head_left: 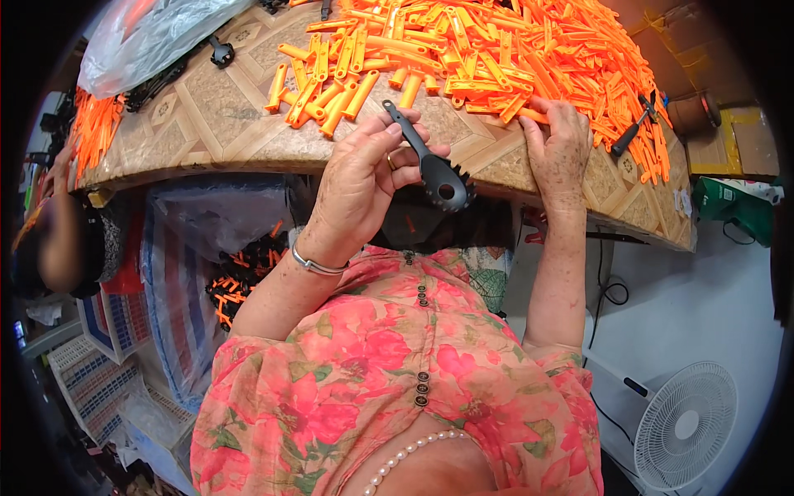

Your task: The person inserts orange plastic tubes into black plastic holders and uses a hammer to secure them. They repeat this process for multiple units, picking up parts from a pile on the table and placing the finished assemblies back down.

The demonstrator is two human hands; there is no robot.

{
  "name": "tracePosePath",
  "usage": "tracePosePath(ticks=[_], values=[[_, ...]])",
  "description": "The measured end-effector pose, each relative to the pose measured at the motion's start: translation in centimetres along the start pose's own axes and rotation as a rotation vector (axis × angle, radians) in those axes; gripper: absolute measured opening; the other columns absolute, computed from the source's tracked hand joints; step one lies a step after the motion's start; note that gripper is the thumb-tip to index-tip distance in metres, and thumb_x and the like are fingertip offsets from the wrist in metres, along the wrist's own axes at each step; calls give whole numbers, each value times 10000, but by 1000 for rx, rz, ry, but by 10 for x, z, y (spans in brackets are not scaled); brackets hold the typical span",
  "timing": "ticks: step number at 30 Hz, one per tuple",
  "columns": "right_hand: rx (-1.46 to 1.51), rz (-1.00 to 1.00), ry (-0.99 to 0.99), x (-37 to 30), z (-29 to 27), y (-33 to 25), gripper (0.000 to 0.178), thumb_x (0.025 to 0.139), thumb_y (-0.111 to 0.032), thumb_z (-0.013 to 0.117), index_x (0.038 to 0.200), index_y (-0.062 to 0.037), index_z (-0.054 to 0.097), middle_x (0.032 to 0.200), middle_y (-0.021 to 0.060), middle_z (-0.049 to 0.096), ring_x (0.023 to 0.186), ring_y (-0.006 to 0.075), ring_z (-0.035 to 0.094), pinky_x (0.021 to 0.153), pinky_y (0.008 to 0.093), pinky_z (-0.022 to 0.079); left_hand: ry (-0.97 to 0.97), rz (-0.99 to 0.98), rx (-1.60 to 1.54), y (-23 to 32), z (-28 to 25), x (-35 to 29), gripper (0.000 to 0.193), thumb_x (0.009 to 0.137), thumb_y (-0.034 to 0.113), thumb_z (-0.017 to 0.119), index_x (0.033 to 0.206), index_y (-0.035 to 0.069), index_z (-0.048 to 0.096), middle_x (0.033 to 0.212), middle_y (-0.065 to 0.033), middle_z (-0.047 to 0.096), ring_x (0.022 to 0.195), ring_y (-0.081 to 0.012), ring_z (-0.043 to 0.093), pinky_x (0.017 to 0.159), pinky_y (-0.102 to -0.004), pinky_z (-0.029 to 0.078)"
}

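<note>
My left hand (360, 178) is closed around the stem of a black spaghetti server (445, 183). The server's toothed head, with a round hole in it, points toward me over the table's near edge. On the right, my right hand (561, 149) pinches an orange plastic handle (535, 116) between thumb and fingers at the border of the pile. A large heap of similar orange handles (496, 58) spreads across the patterned table (240, 116). Several loose ones lie just beyond my left hand.
A clear plastic bag (157, 45) and a black utensil (222, 53) lie at the far left. A black-handled tool (633, 134) rests at the right. Below the table, a striped bag (178, 306) stands beside black-and-orange pieces (236, 285). A white fan (686, 423) is lower right; another person (62, 227) is left.
</note>
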State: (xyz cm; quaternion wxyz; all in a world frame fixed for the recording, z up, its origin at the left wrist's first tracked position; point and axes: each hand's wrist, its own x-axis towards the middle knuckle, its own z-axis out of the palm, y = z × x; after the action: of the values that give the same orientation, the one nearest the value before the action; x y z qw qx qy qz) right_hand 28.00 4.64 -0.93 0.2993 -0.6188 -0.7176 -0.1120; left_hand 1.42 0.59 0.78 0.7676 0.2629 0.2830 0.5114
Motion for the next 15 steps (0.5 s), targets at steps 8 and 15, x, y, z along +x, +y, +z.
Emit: tracePosePath(ticks=[8,15], values=[[225,145,6,8,-10,8,148,847,-162,738,962,-80,695,888,37,657,821,189,601,802,340,457,-72,-90,4,-5,0,-1,310,1017,142,502,1270,-35,532,1049,-74,664,923,-194,703,833,-290,579],[659,285,273,20,-21,29,153,867,-17,726,1015,-54,719,924,7,666,788,75,601,674,215,489,-43,-139,60,-17,11,1,289,1025,143,480,1250,-23,554,984,-71,674,881,-178,701,826,-288,573]])
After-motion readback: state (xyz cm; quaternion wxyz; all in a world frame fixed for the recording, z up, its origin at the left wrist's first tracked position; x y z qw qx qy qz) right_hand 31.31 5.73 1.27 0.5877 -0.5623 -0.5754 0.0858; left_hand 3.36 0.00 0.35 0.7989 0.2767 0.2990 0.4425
